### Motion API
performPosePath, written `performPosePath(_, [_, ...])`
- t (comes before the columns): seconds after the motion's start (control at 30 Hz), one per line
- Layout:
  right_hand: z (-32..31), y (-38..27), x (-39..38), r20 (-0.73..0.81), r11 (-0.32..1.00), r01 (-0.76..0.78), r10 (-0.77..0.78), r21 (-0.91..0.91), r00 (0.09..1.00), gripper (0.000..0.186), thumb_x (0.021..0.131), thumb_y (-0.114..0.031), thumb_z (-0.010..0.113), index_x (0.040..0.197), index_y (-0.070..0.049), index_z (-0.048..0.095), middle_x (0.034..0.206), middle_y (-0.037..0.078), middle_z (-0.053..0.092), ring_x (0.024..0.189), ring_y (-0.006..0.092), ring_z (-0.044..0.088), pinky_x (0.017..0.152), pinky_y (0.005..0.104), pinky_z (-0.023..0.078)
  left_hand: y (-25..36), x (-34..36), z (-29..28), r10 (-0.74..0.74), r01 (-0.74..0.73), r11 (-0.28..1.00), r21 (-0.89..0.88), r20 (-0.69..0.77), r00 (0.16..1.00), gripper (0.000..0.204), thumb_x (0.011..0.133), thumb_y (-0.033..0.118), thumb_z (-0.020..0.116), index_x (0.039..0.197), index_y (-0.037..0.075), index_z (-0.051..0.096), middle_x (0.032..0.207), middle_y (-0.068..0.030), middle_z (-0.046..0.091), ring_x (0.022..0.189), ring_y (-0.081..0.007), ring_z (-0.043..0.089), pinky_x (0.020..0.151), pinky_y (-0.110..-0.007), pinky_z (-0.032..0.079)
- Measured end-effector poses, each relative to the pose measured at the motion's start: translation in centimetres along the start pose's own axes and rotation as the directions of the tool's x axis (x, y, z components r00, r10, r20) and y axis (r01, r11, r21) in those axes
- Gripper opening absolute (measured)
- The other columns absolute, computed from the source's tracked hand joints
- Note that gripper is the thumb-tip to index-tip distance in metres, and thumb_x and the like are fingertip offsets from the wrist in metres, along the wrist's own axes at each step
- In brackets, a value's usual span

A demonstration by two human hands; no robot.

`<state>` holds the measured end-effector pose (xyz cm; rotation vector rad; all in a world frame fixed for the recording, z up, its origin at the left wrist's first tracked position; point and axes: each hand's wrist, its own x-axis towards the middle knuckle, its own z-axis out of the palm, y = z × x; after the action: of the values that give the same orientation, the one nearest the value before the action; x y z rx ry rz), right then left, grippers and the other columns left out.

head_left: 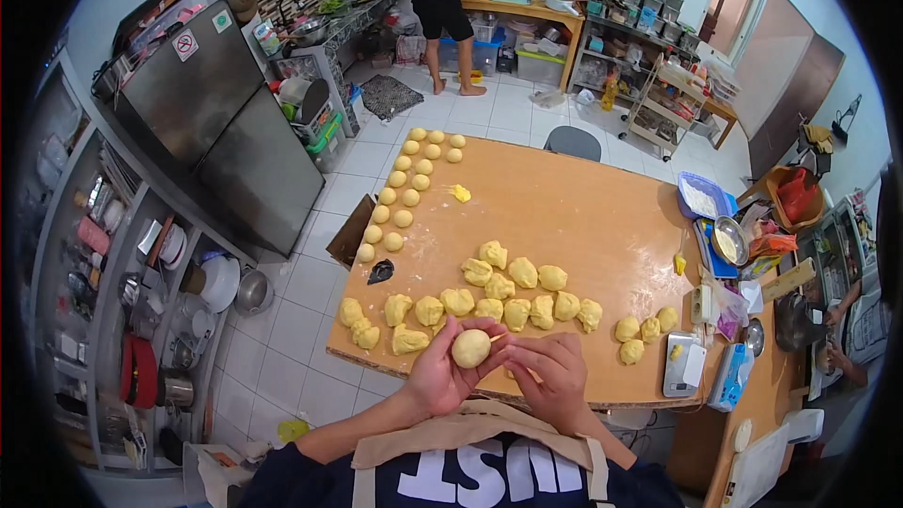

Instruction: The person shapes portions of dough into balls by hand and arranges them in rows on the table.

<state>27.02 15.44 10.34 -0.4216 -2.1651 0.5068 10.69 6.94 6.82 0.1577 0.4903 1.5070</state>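
Cradling dough ball [471, 348] at near edge of table [564, 198]

Gripping ball in left hand [442, 372], cupped round from below; holding right hand [555, 381] just beside, bunched up, can't tell if pinching anything. Taking clock from hands: facing rough dough lumps [457, 301] from 10 to 2, blocking straight reach across. Edged at 10 by dark scrap [380, 271], at 11 by rows of smooth balls [403, 218]. Crowded at 3 by small dough cluster [631, 352], then scale [684, 365]; at 2, farther off, by blue basin [701, 198] and metal bowl [729, 240].
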Motion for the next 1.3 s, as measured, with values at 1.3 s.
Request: performPosePath(1.3, [8.1, -6.3, 5.0, 0.133, 0.935, -0.352, 0.344, 0.042, 0.929, 0.024, 0.079, 0.0, 0.065, 0.102, -0.006, 0.069, 0.09, 0.011, 0.067, 0.082, 0.0256, 0.067, 0.07, 0.0328, 0.054, 8.3, -2.9, -4.2, -0.053, 0.027, 0.967, 0.252, 0.097, 0.994, 0.044, 0.106, 0.033, 0.031, 0.136, 0.003, 0.041, 0.137, -0.0131, 0.048, 0.125, -0.0207, 0.049, 0.109, -0.039, 0.04])
